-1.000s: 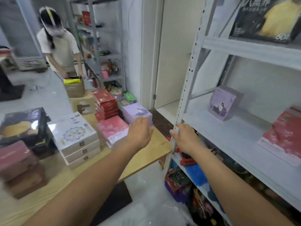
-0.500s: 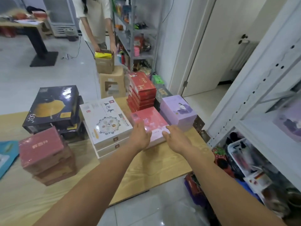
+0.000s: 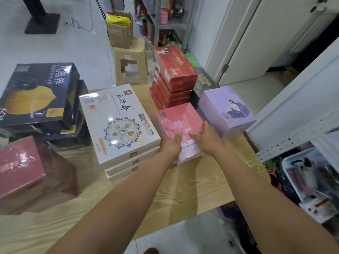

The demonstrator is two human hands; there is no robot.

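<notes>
- The pale wooden surface [image 3: 183,189] carries stacked boxes, beside a white shelf frame [image 3: 293,110].
- The pink blossom box [image 3: 179,120] lies between a white box stack [image 3: 117,125] and a lilac box [image 3: 225,110].
- The left hand [image 3: 170,144] grips its near-left corner, thumb on the lid.
- The right hand [image 3: 208,138] rests on its right edge; blur hides the grip.

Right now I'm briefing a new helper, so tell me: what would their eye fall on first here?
Two bare hands meet on a pink box with blossom print on the wooden table, the left hand at its left side, the right hand flat on top. To its left stands a stack of white boxes, to its right a lilac box, and behind it a stack of red boxes.
</notes>
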